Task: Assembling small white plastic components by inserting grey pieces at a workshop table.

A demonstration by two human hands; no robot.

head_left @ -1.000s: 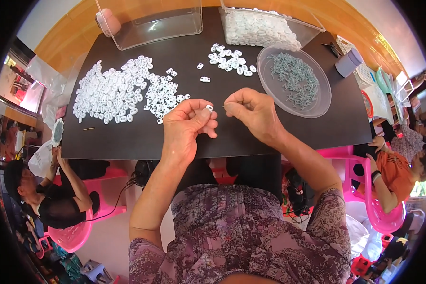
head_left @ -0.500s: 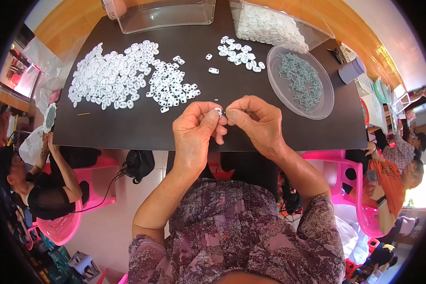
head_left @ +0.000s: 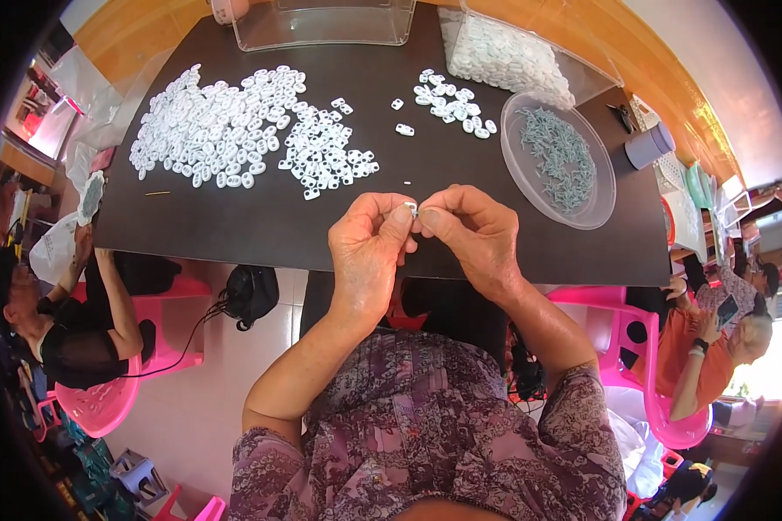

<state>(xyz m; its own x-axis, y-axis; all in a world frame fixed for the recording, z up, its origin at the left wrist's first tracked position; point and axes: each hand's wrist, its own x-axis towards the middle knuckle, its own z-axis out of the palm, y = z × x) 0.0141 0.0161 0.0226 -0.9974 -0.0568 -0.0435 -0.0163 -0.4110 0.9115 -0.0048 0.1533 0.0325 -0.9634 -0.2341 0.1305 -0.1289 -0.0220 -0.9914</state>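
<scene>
Above the near edge of the dark table, my left hand pinches a small white plastic piece between thumb and forefinger. My right hand is closed in a pinch right against that piece; whatever its fingertips hold is too small and covered to name. Beyond my hands lie a heap of white oval pieces at left and a smaller heap of white pieces with dark holes. A few more white pieces are scattered at right. Small grey-green pins fill part of a round clear tray.
At the back stand a clear bin and another clear container with white pieces. A grey-purple cylinder is at the right edge. People sit on pink chairs on both sides; the left person's hand is near the table's corner.
My hands have come together, the right fingertips now touching the white piece. The view has shifted slightly. At right, a seated person now holds a phone higher up.
</scene>
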